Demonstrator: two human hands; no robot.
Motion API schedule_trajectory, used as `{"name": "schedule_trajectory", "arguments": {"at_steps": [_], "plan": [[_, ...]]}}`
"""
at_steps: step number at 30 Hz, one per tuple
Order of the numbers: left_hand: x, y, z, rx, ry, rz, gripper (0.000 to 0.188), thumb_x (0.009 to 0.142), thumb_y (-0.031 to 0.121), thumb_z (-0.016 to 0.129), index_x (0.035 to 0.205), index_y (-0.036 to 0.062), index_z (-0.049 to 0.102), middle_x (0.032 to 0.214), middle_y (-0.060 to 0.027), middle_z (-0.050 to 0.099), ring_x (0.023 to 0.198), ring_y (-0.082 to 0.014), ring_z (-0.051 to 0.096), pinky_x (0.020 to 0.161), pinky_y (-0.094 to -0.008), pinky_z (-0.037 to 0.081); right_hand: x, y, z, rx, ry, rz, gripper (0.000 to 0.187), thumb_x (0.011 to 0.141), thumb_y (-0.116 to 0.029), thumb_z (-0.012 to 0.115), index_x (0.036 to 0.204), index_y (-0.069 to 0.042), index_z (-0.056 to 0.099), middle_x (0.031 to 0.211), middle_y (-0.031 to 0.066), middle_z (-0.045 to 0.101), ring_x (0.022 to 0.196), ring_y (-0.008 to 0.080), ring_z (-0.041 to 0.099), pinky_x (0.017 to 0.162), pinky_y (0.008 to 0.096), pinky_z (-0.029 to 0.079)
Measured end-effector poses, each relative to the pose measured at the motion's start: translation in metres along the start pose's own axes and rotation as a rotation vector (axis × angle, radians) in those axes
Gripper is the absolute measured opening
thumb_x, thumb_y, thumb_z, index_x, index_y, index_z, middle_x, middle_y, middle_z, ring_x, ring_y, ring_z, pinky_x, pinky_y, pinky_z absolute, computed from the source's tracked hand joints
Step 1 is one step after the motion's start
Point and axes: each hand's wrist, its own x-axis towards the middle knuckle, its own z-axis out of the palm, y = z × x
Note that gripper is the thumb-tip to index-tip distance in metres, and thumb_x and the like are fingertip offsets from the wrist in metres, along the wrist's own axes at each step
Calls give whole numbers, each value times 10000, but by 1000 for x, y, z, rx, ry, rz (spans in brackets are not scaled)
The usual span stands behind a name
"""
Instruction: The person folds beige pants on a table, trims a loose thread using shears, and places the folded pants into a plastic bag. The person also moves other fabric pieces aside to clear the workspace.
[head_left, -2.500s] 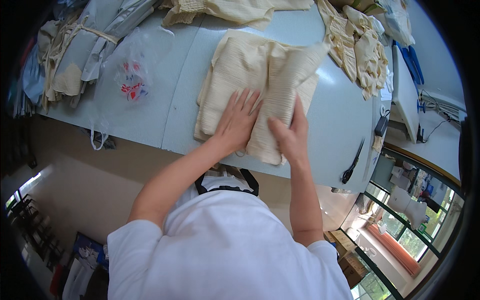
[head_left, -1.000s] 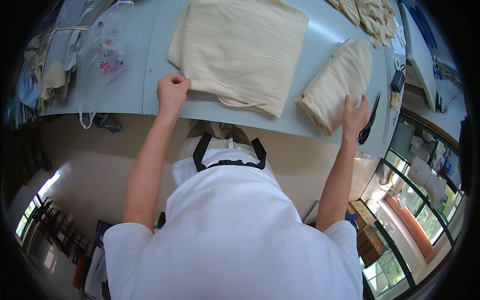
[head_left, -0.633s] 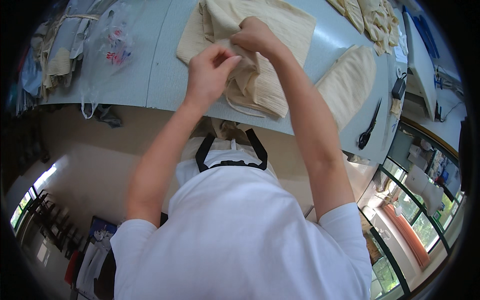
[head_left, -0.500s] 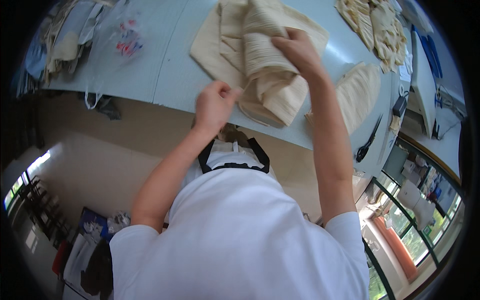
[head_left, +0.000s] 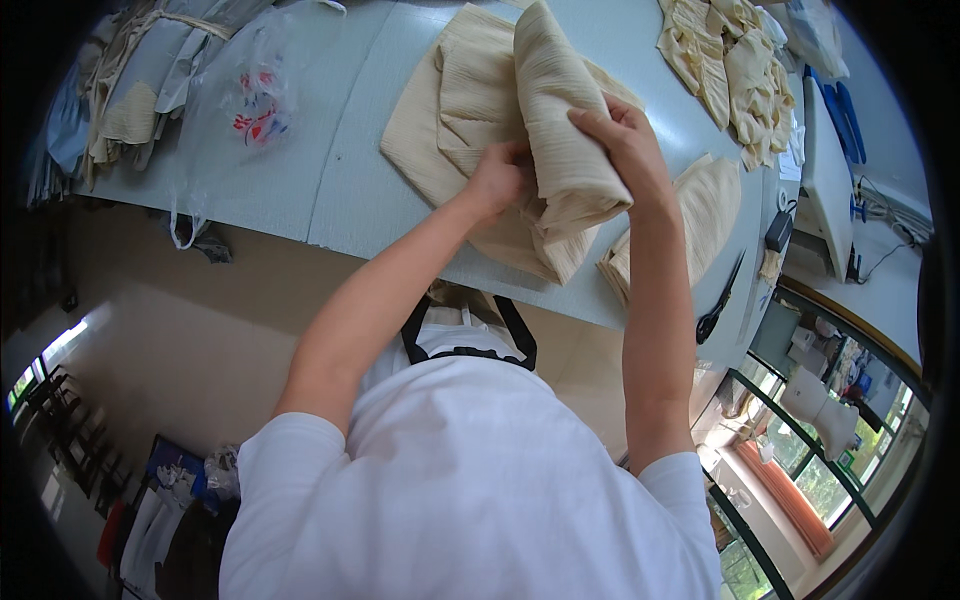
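A cream crinkled fabric piece point(head_left: 572, 130), folded into a long roll-like shape, is raised off the table between my hands. My right hand point(head_left: 628, 145) grips its right side, thumb on top and fingers behind. At its left side is my left hand point(head_left: 503, 178), closed, its fingertips partly hidden under the fabric's edge. More cream fabric point(head_left: 425, 120) lies spread in layers beneath, reaching close to the table's near edge. Beside my right forearm rests another cream folded piece point(head_left: 708, 200).
Black scissors point(head_left: 718, 305) lie at the table's right edge, near a small black box point(head_left: 779, 231). Crumpled cream cloths point(head_left: 745, 80) sit at the far right. On the left are a clear plastic bag point(head_left: 235, 130) and stacked grey and beige fabrics point(head_left: 150, 85).
My left hand has moved right and up from the near edge to the fabric. The folded piece has been lifted and turned more upright, with my right hand still gripping it.
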Motion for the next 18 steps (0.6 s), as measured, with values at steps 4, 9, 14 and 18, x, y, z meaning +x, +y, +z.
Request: {"name": "schedule_trajectory", "arguments": {"at_steps": [4, 9, 14, 18], "plan": [[-28, 10, -33, -406, 43, -456, 356, 986, 144, 440, 1310, 8, 498, 1227, -110, 596, 1060, -217, 622, 889, -377, 542, 4, 25, 48, -302, 166, -12, 384, 831, -159, 599, 1157, 40, 635, 938, 171, 703, 831, 231, 687, 750, 346, 548], [-82, 39, -128, 147, 492, -345, 363, 941, 79, 496, 1295, 7, 529, 1221, -136, 613, 1100, -248, 612, 924, -377, 511, -19, 75, 43, -461, 403, -136, 514, 853, -281, 693, 1212, 65, 572, 1049, 232, 672, 954, 290, 666, 841, 371, 516], [-48, 66, -73, 1463, 271, 719, 414, 947, 130, 478, 1343, 14, 506, 1391, -225, 478, 1308, -363, 445, 1111, -493, 322, -48, 143, -35, -653, 690, 103, 555, 861, -220, 689, 1280, 85, 492, 1194, 230, 621, 1060, 284, 622, 906, 351, 481], [4, 34, -43, 1637, -39, 682, 517, 954, 312, 471, 1435, 124, 452, 1542, -191, 288, 1445, -405, 191, 1166, -589, 97, -49, 124, -32, 124, 529, 188, 561, 834, -157, 705, 1300, 65, 487, 1204, 203, 623, 1080, 263, 610, 926, 352, 475]]}}
